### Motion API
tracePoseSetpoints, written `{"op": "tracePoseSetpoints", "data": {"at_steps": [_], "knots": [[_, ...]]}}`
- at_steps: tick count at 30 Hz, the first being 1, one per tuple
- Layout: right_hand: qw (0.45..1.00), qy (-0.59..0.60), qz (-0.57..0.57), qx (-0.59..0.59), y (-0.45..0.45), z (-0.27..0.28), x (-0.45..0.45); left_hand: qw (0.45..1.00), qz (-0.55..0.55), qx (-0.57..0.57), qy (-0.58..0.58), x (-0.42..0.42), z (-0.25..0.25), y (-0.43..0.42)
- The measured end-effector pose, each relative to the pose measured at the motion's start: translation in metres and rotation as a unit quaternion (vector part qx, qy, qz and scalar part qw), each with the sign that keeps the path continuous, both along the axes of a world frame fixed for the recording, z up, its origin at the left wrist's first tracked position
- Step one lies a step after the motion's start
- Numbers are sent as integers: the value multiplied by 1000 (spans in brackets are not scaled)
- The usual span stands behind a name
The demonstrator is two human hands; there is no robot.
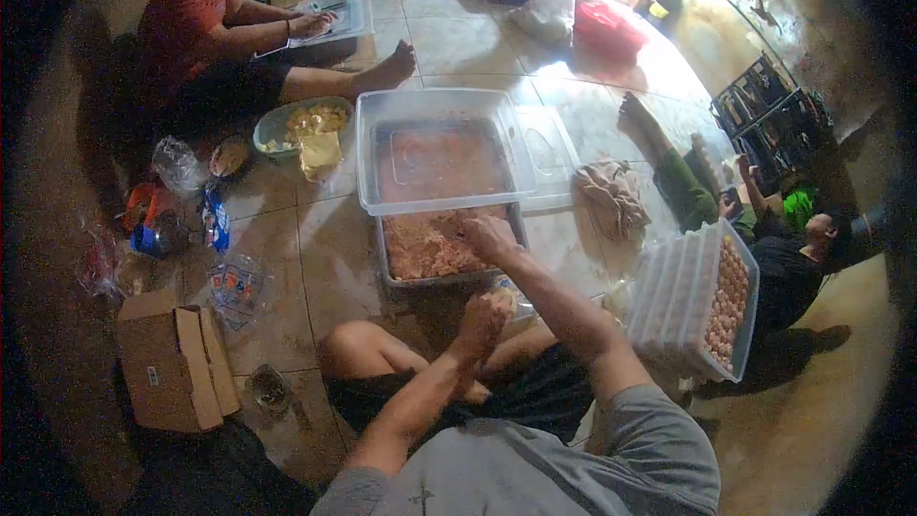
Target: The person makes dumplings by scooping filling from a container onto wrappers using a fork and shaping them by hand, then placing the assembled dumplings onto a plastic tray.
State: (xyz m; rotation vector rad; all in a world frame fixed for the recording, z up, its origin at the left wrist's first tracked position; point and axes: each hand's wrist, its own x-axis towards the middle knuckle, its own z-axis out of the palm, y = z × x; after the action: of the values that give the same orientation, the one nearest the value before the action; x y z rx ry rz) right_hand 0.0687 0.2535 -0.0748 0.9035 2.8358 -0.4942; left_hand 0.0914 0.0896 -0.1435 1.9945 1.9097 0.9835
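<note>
A plastic tub of pinkish-orange minced mixture sits on the tiled floor before me. My right hand reaches over its right part, fingers bent at the mixture; what they hold, if anything, is too small to make out. Nearer my body, just below the tub's front edge, my left hand is closed around something pale that I cannot make out. A clear plastic container rests over the back of the tub.
Stacked clear trays of small round balls stand at the right. A green bowl of yellow pieces and a cardboard box are at the left. One person sits back left, another lies at right. A cloth lies beyond.
</note>
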Motion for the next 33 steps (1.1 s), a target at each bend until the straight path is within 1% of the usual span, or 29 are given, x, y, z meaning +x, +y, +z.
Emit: {"op": "tracePoseSetpoints", "data": {"at_steps": [1, 3, 4, 5, 6, 7, 8, 9, 11, 12, 14, 15, 16, 18, 19, 20, 21, 22, 23, 24, 25, 26, 27, 28, 29, 30, 31, 32, 33], "knots": [[1000, -1, 2, 13, -1, -7, -2, 1000, 2, -1, -1, -1, -2, 1], [1000, -6, 6, 25, -1, -11, -4, 997, -3, 5, -82, -3, 1, 2], [993, -2, 44, 110, 0, -10, -4, 996, -1, 3, -85, -6, 3, 1], [978, 3, 82, 194, 0, -8, -3, 996, -27, 24, -87, -9, 5, 1], [978, 2, 83, 192, 2, -5, -2, 994, -54, 45, -88, -11, 6, 2], [982, -29, 91, 164, 5, -1, -2, 994, -53, 46, -88, -13, 9, 3], [984, -60, 98, 135, 6, 3, 0, 981, -50, -15, -185, -14, 12, 3], [984, -62, 97, 134, 4, 4, 0, 956, -46, -77, -280, -10, 9, 2], [998, -44, 51, -7, 2, 10, -7, 954, -41, -83, -285, -9, 6, 1], [998, -41, 53, -3, 5, 1, -6, 952, -34, -89, -291, -8, 0, 1], [983, -9, 118, 143, 10, -31, 0, 950, -32, -89, -299, -8, 6, 1], [981, 46, 133, 135, 7, -26, 1, 948, -34, -88, -305, -9, 12, 0], [981, 47, 134, 134, 7, -21, 2, 946, -39, -88, -311, -9, 18, -1], [983, 77, 92, 137, 7, -16, 9, 929, -29, -120, -350, -14, 26, -8], [985, 109, 76, 107, 8, -14, 14, 915, -14, -145, -376, -20, 30, -12], [986, 111, 74, 105, 10, -11, 18, 916, 1, -165, -366, -24, 34, -14], [986, 76, 92, 113, 10, 4, 19, 968, -50, -91, -230, -26, 27, -13], [986, 41, 110, 121, 8, 22, 19, 983, -79, -54, -160, -28, 25, -15], [979, 24, 118, 165, 3, 38, 15, 991, -102, -12, -89, -29, 23, -16], [979, 21, 119, 167, 6, 36, 11, 981, -99, -53, -160, -29, 23, -18], [966, 50, 145, 207, 10, 32, 6, 964, -95, -93, -229, -27, 22, -18], [951, 80, 171, 246, 13, 26, 1, 965, -93, -90, -230, -22, 23, -17], [950, 82, 173, 247, 13, 23, -6, 958, -90, -81, -260, -16, 20, -16], [953, 61, 173, 240, 11, 18, -12, 950, -88, -74, -290, -13, 15, -15], [957, 39, 172, 232, 9, 13, -15, 950, -87, -75, -290, -14, 10, -16], [957, 38, 172, 231, 6, 6, -14, 935, -85, -111, -326, -16, 4, -18], [947, 31, 219, 234, 1, -4, -12, 917, -82, -145, -363, -18, 6, -19], [934, 24, 266, 236, -3, -14, -9, 916, -80, -145, -365, -19, 9, -21], [900, 106, 326, 268, 2, -30, 1, 932, -63, -113, -338, -23, 22, -25]]}}
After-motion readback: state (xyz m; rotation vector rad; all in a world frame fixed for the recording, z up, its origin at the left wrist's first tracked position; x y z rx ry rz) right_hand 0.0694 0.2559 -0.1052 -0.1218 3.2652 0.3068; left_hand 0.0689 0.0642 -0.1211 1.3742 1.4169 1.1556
